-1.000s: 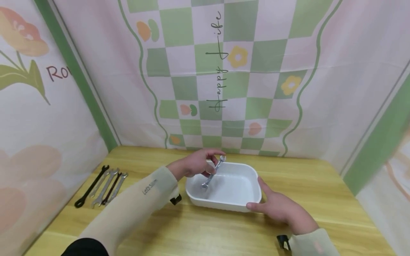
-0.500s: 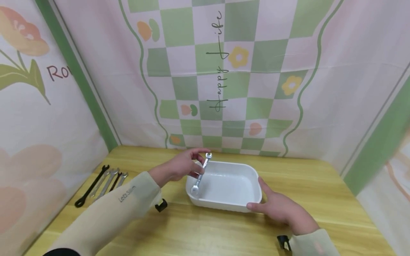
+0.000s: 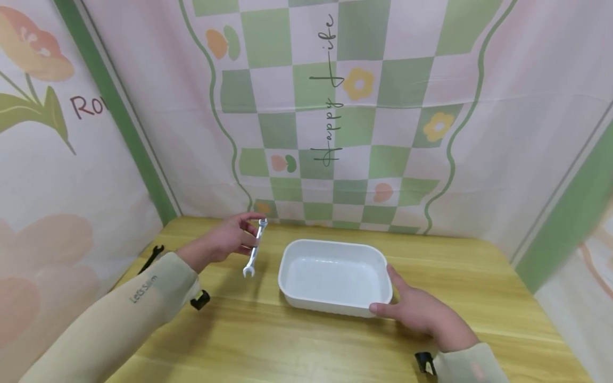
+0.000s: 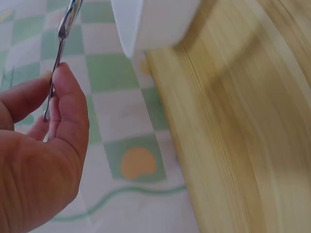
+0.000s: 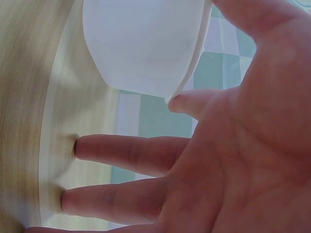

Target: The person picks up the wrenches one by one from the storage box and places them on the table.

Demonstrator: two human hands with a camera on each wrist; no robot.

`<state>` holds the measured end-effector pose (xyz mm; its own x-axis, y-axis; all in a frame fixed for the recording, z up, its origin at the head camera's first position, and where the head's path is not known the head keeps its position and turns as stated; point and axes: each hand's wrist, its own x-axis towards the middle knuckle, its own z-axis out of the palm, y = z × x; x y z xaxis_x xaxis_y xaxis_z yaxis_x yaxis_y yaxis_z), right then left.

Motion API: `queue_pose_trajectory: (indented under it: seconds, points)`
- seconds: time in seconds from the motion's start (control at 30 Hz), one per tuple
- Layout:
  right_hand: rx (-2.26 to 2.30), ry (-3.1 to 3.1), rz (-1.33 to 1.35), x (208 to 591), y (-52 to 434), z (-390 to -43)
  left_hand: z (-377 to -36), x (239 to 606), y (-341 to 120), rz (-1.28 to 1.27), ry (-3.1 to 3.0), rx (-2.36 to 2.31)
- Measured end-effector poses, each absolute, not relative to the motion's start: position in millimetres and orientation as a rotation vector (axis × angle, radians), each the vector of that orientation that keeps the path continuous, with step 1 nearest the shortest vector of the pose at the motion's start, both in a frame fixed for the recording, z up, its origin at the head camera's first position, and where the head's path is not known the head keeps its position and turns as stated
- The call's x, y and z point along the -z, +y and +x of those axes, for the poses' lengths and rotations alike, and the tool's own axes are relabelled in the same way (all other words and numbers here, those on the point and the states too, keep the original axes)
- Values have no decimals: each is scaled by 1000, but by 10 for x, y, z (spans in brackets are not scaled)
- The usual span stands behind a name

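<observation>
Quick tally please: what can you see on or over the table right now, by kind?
Silver wrench, pinched in the left hand, clear of the dish: 1
Black wrench, mostly hidden behind the left sleeve: 1
White rectangular dish, right hand resting against its near right corner: 1
Total: 3 things in view

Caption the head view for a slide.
Left hand holds a wrench beside a white dish steadied by the right hand.
</observation>
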<state>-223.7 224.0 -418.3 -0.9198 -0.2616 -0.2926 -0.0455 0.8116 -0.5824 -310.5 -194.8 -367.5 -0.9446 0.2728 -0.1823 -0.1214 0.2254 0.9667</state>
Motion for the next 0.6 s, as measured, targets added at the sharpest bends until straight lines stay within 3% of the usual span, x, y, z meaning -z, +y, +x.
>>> queue_pose_trajectory:
  seconds: [0.3,0.6]
  points:
    - [839,2633,-241,4192,2239,-2234,-3055,3755,-2330,90,2318,-1642]
    - [838,2628,-233,4186,2230,-2229,-2898,4153,-2598,-12,2367,-1472]
